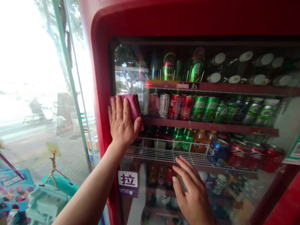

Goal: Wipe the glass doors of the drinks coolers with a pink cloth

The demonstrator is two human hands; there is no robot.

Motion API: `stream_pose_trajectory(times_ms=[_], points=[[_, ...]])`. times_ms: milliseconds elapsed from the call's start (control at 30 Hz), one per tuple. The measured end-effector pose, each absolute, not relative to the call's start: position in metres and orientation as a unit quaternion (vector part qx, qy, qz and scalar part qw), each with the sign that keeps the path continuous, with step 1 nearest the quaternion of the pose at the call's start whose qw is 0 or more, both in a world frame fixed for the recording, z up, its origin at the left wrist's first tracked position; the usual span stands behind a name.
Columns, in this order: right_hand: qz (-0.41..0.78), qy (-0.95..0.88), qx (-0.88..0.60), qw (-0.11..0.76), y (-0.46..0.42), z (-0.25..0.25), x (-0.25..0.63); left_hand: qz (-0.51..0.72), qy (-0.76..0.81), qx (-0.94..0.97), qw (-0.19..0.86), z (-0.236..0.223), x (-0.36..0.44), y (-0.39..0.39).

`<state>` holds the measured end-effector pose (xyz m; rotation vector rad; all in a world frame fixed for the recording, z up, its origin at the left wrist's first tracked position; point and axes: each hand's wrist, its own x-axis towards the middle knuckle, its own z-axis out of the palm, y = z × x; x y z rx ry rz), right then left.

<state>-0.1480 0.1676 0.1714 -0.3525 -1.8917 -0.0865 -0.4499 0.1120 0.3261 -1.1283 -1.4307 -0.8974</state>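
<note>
My left hand (123, 122) presses a folded pink cloth (134, 107) flat against the left edge of a drinks fridge's glass door (131, 84). The fingers stretch upward over the cloth, with the thumb at its right side. A dark edge shows along the cloth's right border. Lower and to the right, my right hand (191, 190) holds nothing, its fingers extended and slightly bent in front of the glass. Whether its fingertips touch the door I cannot tell.
The fridge has a red frame (100, 78). Behind the glass, shelves carry cans (199, 107) and bottles. A pull sticker (128, 182) sits low on the door's left side. To the left are a glass panel (70, 78) and hanging turquoise goods (47, 200).
</note>
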Motion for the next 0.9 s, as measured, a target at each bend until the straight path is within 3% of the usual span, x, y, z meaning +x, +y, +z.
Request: stream_pose_trajectory(times_ms=[67,133,333,467,567,800,900], points=[[-0.036,-0.806,-0.148,0.573,0.167,0.170,-0.151,-0.377,-0.599,-0.470,0.527,0.336,-0.448,0.115],[-0.039,-0.805,-0.145,0.573,0.168,0.167,-0.151,-0.372,-0.600,-0.468,0.531,0.318,-0.446,0.113],[-0.064,-0.804,-0.131,0.577,0.177,0.154,-0.150,-0.297,-0.596,-0.485,0.566,0.179,-0.437,0.088],[-0.051,-0.803,-0.127,0.581,0.176,0.160,-0.161,-0.282,-0.595,-0.489,0.571,0.148,-0.435,0.078],[-0.038,-0.799,-0.113,0.589,0.167,0.175,-0.174,-0.284,-0.603,-0.487,0.565,0.190,-0.443,0.085],[-0.054,-0.788,-0.071,0.609,0.154,0.195,-0.190,-0.340,-0.578,-0.497,0.551,0.379,-0.462,0.111],[-0.072,-0.783,-0.084,0.611,0.159,0.191,-0.189,-0.377,-0.575,-0.483,0.542,0.417,-0.455,0.121]])
